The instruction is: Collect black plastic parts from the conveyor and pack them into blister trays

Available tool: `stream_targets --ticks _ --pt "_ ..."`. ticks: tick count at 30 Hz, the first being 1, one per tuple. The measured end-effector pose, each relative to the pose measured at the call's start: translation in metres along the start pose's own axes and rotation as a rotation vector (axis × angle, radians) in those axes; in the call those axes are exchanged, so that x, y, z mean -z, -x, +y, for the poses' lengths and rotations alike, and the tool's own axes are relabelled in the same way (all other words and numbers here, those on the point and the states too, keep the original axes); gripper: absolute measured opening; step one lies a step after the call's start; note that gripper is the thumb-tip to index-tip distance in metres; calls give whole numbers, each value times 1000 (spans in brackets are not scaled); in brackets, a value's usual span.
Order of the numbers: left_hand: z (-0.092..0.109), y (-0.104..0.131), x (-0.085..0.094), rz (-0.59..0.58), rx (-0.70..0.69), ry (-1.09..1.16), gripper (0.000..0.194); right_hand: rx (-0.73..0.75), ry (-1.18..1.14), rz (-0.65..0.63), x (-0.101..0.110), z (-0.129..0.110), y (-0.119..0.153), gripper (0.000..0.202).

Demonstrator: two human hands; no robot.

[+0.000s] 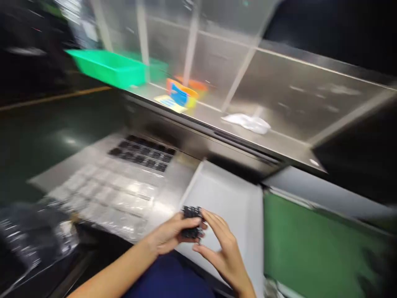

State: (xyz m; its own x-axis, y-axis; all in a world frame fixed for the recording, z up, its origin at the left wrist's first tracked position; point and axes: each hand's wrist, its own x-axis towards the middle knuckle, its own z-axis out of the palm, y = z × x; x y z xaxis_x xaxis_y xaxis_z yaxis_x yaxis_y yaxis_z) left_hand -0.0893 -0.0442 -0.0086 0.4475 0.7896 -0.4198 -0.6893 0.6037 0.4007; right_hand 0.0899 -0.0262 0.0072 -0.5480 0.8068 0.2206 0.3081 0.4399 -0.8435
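Observation:
A small stack of black parts (191, 221) is held over the near left edge of a white tray (229, 194). My left hand (173, 232) grips the stack from the left, its thumb across the front. My right hand (218, 244) curves around the right side, with fingertips at the stack's upper and lower right corners. Motion blur hides the fine detail of the parts.
Left of the tray, a metal table holds rows of black pieces (142, 153) and a clear plastic blister sheet (105, 190). A green surface (310, 244) lies at right. Above, a shelf carries a green bin (118, 70), a colourful container (181, 93) and a white bag (248, 123).

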Motion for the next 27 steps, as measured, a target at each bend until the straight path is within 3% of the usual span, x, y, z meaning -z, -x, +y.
stream_targets --ticks 4,8,18,27 --pt "-1 -26 -14 102 139 -223 32 -191 -39 167 30 7 31 79" --pt "-12 -41 -31 47 243 -340 37 -226 46 285 46 2 57 97" --pt "-39 -74 -58 -136 333 -509 36 -269 196 341 69 3 86 105" --pt "-43 -86 -65 -164 361 -522 43 -262 305 311 72 3 85 103"
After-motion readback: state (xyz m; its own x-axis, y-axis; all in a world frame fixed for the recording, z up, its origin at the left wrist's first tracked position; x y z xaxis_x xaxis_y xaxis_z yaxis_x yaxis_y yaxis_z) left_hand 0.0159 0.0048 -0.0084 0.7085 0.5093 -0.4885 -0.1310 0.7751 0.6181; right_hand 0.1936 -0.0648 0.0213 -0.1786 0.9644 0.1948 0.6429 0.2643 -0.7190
